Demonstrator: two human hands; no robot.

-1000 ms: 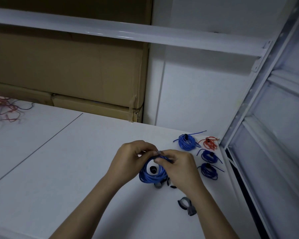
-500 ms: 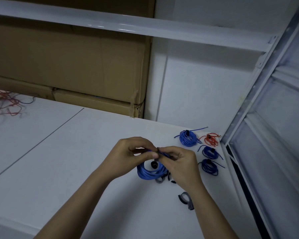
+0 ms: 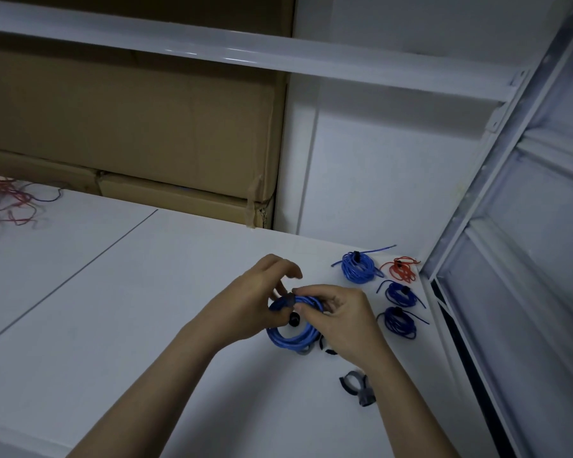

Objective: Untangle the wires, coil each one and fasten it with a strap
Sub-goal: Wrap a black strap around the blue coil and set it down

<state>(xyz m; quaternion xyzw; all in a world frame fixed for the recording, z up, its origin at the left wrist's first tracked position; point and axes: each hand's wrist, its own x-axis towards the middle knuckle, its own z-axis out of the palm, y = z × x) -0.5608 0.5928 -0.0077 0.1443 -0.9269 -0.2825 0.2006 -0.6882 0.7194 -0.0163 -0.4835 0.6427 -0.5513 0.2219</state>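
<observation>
A coil of light blue wire (image 3: 286, 338) is held just above the white table. My left hand (image 3: 245, 309) grips its upper left side, where a dark strap (image 3: 290, 299) wraps over the loops. My right hand (image 3: 343, 320) pinches the coil's upper right part. A small black piece (image 3: 293, 320) shows inside the loop. Several strapped coils lie at the right: a light blue one (image 3: 358, 267), a red one (image 3: 401, 268) and two dark blue ones (image 3: 398, 292) (image 3: 398, 320). A tangle of red wires (image 3: 4, 200) lies far left.
Loose grey and black straps (image 3: 358, 386) (image 3: 328, 350) lie on the table (image 3: 113, 309) near my right wrist. Cardboard boxes (image 3: 129, 127) stand behind the table under a white shelf beam (image 3: 245, 57). A metal rack post (image 3: 497, 153) runs down the right side.
My left hand's fingers have lifted and spread above the coil, and the strap now lies over its upper left loops. The view has shifted slightly.
</observation>
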